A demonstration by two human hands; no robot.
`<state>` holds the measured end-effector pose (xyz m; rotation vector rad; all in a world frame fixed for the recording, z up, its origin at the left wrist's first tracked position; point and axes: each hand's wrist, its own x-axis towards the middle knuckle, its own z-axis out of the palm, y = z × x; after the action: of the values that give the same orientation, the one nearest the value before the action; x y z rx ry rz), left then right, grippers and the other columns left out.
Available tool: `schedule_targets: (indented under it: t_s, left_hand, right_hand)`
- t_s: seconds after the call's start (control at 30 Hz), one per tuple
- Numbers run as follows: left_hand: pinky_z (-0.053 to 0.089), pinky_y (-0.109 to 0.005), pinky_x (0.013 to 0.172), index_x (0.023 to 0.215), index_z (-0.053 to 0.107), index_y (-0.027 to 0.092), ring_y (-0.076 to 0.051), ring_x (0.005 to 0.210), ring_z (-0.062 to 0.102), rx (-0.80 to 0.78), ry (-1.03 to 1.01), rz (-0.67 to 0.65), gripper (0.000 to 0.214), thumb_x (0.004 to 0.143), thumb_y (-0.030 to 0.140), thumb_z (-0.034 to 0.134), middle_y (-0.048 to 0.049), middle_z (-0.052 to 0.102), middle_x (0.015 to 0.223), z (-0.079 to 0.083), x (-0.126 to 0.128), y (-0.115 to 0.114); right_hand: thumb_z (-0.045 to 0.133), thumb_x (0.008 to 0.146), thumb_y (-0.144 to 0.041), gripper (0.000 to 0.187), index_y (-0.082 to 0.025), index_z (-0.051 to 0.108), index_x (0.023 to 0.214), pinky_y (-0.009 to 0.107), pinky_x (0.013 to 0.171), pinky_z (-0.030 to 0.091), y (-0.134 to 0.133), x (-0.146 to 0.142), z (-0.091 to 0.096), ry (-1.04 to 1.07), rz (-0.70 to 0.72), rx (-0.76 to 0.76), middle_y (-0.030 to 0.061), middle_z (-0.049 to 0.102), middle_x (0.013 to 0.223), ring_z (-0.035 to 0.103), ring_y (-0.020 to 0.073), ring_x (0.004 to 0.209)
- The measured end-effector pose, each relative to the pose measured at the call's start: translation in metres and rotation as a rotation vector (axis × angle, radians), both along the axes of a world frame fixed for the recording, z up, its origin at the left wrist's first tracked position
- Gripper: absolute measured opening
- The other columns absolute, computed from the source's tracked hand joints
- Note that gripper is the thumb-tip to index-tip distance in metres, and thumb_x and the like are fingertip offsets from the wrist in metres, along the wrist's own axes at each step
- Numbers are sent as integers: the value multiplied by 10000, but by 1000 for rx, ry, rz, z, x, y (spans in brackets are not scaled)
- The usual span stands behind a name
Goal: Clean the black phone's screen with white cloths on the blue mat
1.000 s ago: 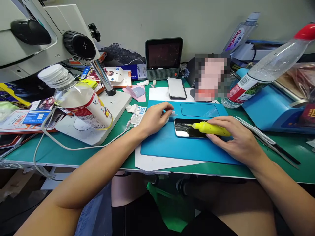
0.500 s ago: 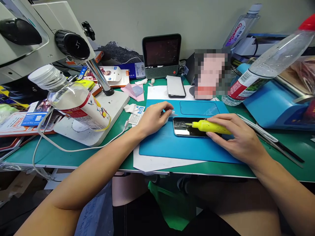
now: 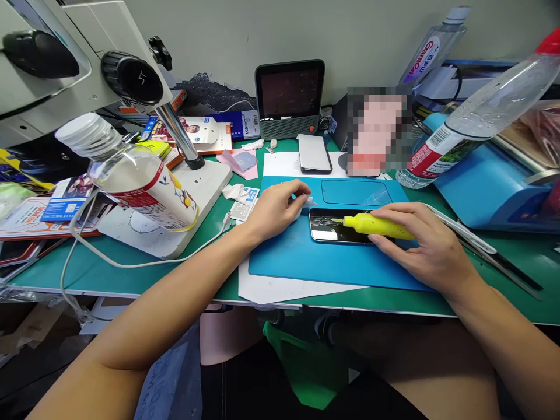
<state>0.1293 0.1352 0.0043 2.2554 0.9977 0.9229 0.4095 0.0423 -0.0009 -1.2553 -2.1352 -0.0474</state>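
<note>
A phone (image 3: 326,233) with a dark, glossy screen lies on the blue mat (image 3: 289,256). My right hand (image 3: 431,251) is wrapped round a yellow squeeze bottle (image 3: 370,224), held nearly flat above the phone. Its thin nozzle points left over the screen; whether the tip touches the glass I cannot tell. My left hand (image 3: 282,207) rests at the mat's left side, just left of the phone. Its fingers are curled in a pinch on a thin white wipe (image 3: 310,202), mostly hidden by the fingers. A clear screen-shaped sheet (image 3: 354,191) lies behind the phone.
A microscope (image 3: 126,76) and a drink bottle (image 3: 144,181) stand at left, with a white cable (image 3: 175,263) along the bench. A display (image 3: 289,90) and another phone (image 3: 314,154) are behind. Tweezers (image 3: 503,262), a red-capped bottle (image 3: 476,122) and a blue device (image 3: 468,186) are at right.
The camera view has shifted very slightly. Both hands, the yellow bottle and the phone hold nearly the same places.
</note>
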Motion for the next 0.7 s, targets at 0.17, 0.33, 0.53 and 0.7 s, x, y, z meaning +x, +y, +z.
schedule_targets:
  t_s: [0.17,0.33,0.53,0.7]
  left_hand:
    - [483,-287,700,1024,663,184,-170,859,659,-8,3,-1,111,972,162,567,-51,744,1009,1,0,0]
    - [485,-292,699,1028,651,194,-174,859,660,-10,3,1,105,975,178,561,-48,740,1010,1,0,-1]
    - [487,-308,698,1199,576,212,-141,720,596,-33,-21,34,223,981,168,558,-38,723,1005,-1,0,-2]
    - [484,-296,717,1231,552,208,-136,755,594,-27,-45,27,245,992,152,542,-40,709,1031,-2,0,-1]
  right_hand:
    - [656,919,-325,435,-380,589,1345,542,919,566,0,0,-1,-8,-1,-9,84,639,1183,667,330,1052]
    - [661,915,-318,439,-388,587,1342,552,927,560,0,0,-1,-3,-7,-14,81,641,1188,665,332,1055]
    - [665,912,-310,431,-373,599,1333,534,917,566,-1,0,0,2,-6,-23,82,649,1181,670,325,1043]
    - [669,912,-267,441,-381,600,1332,490,894,582,0,1,-1,-8,23,-7,73,629,1173,664,297,1035]
